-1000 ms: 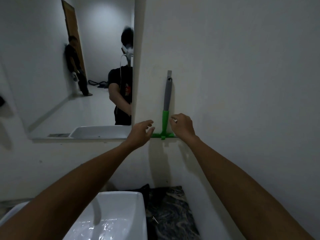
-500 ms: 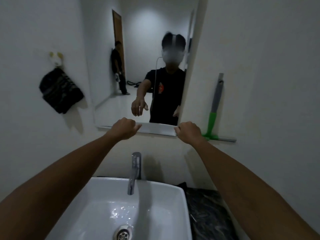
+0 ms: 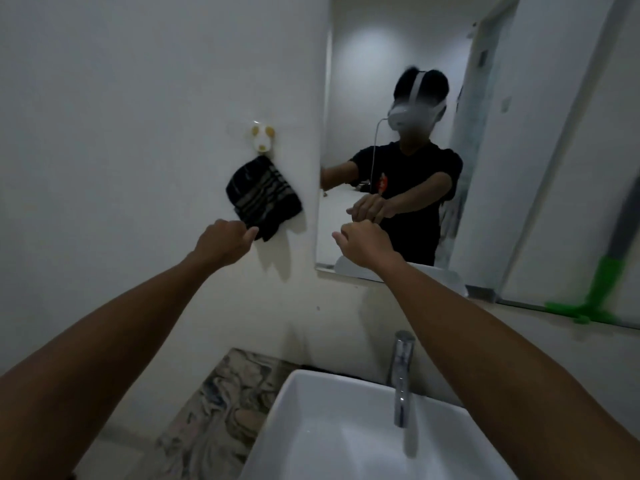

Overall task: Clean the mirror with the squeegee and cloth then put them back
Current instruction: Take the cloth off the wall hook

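The dark striped cloth (image 3: 263, 199) hung from a wall hook (image 3: 262, 138), left of the mirror (image 3: 485, 98). The left hand (image 3: 225, 242) — loosely curled, empty — sat just below-left of its lower corner, far nearer than the right hand (image 3: 363, 244), also curled and empty.

Green-and-grey plastic squeegee (image 3: 604, 292): motion-blurred, handle top cut off by right frame edge. Left grip (image 3: 225, 242) covers the lower corner of the dark striped cloth (image 3: 263, 199); contact unclear. Right grip (image 3: 363, 242): fingers curled away, closure unreadable. White ceramic basin (image 3: 332, 431) cropped at bottom edge.
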